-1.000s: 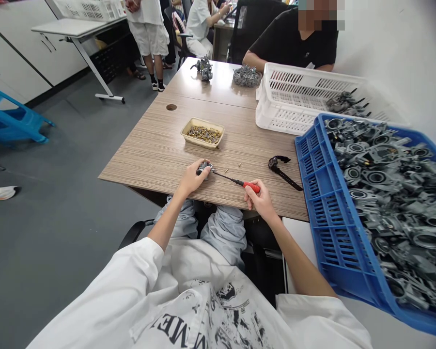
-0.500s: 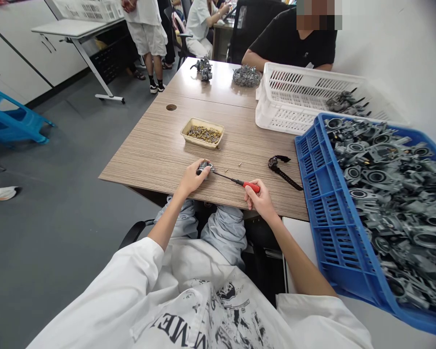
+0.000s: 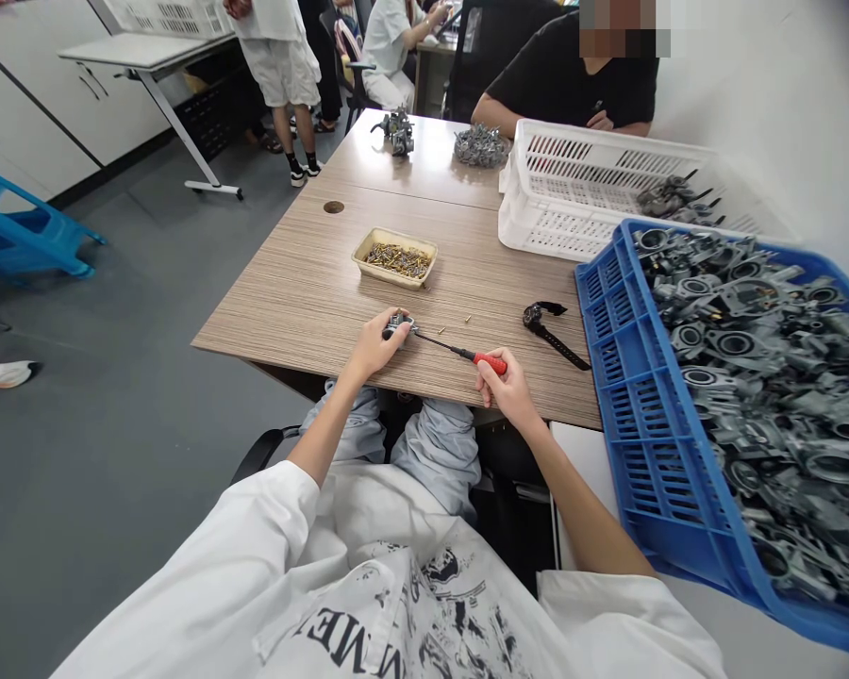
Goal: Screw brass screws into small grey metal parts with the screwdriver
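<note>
My left hand (image 3: 376, 345) grips a small grey metal casting (image 3: 400, 325), which looks like a carburetor body, near the table's front edge. In my right hand (image 3: 504, 382) is a screwdriver with a red handle (image 3: 491, 363) and a long dark shaft. The shaft points left, and its tip meets the casting's right side; the exact contact is too small to make out. Two small brass-coloured pieces (image 3: 468, 319) lie on the table just beyond the shaft. Behind my left hand sits a cream tray (image 3: 368, 269) full of small brass and grey parts.
A black wristwatch (image 3: 553, 338) lies right of the screwdriver. A blue crate (image 3: 612, 377) heaped with grey castings stands at the right, a white crate (image 3: 544, 222) behind it. Farther back are a metal assembly (image 3: 398, 134) and a pile of small parts (image 3: 479, 146). A person in black (image 3: 538, 80) sits opposite.
My hands, the casting and the screwdriver look almost unmoved. Across the table, the seated person's hand has come up into view above the white crate. The standing person at the back has shifted slightly left.
</note>
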A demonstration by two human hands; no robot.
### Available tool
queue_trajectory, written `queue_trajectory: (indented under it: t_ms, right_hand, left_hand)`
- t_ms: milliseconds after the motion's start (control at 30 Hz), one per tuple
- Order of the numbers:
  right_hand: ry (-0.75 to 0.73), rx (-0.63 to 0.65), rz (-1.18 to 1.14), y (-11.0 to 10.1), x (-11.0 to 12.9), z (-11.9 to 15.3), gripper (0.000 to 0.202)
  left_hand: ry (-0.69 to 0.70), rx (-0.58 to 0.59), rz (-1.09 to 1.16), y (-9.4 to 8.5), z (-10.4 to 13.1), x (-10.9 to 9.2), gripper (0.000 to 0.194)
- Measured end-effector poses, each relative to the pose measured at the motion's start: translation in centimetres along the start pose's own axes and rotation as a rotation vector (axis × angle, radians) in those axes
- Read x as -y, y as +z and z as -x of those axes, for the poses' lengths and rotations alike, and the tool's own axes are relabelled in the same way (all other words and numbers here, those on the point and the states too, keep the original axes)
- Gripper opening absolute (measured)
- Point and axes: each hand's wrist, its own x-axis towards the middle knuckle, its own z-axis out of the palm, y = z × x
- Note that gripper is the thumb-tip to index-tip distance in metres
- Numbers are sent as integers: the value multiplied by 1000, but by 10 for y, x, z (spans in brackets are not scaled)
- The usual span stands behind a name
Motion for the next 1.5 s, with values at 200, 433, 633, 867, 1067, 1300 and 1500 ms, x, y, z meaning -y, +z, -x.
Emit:
queue_trajectory:
  t_ms: [200,433,633,867,1067,1300,1500]
  right_hand:
    - [-3,0,5,0,0,0,43]
    - [-3,-2,8,0,1,0,44]
    - [1,-4,10,0,0,1,44]
    - [-17,4,9,-1,-3,-1,44]
    - [-19,3,11,-3,-5,-1,43]
    - [-18,4,15,-2,-4,-1,44]
    - [-19,7,19,-2,-4,-1,43]
  left_hand:
    - [8,-5,8,0,0,0,36]
    - [-2,-1,2,0,0,-1,36]
    - [17,-8,16,1,0,0,36]
    - [7,-8,7,1,0,0,37]
    - [11,-9,4,1,0,1,37]
    - [5,-8,0,1,0,0,37]
    - [8,-12,10,1,0,-1,36]
